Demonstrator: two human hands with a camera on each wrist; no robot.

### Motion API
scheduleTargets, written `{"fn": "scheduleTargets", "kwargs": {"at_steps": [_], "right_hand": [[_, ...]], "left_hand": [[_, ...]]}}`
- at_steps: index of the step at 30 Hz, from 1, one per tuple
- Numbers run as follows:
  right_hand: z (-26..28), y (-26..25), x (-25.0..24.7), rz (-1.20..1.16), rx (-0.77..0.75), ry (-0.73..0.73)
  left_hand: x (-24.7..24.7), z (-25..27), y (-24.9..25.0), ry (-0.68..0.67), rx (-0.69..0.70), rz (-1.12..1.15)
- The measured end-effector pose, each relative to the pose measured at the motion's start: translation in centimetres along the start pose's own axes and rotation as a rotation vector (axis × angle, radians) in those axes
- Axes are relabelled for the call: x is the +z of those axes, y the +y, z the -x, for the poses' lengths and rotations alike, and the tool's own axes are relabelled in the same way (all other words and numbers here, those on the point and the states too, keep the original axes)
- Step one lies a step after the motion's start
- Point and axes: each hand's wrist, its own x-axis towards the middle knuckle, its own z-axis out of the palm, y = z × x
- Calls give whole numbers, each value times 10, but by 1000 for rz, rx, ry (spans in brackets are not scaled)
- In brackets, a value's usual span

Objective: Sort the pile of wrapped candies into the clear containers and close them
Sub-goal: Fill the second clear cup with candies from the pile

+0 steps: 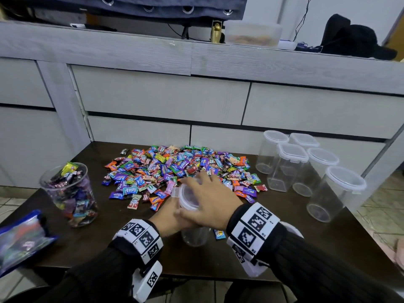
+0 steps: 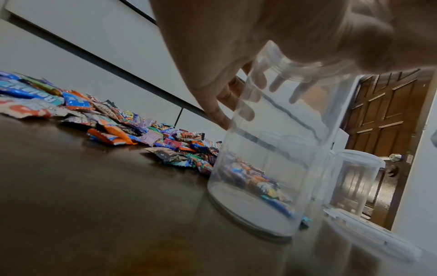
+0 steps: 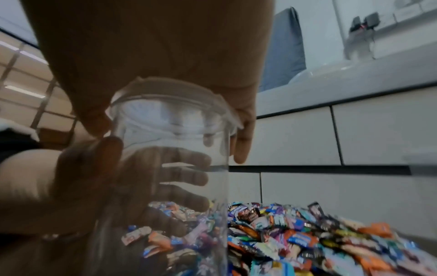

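An empty clear container [image 2: 267,158] is standing near the candy pile [image 1: 179,169], the left hand [image 1: 168,217] wrapping its wall while the right hand [image 1: 209,200] is cupping its lid [image 1: 188,197], fingers curled over the rim.

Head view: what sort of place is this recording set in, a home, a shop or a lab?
Most likely a room in a home. A low dark table stands against grey drawer units, a panelled wooden door shows behind, and a black cap and a food tub sit on the countertop.
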Motion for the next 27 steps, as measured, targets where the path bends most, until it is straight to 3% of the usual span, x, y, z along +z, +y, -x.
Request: {"fn": "scheduleTargets", "kwargs": {"at_steps": [4,9,15,18,27], "right_hand": [[-1,8,-15,-295,28,155],[18,57,-34,-299,216,230],[84,134,20,27,559,-70],[104,153,50,64,685,-164],[116,171,71,142,760,-272]], "left_hand": [[-5,4,-5,12,-61,280],[-9,6,-7,-34,-82,298],[-8,8,-7,-36,-102,308],[-9,9,-8,-43,-105,314],[-6,17,0,-143,-76,301]]}}
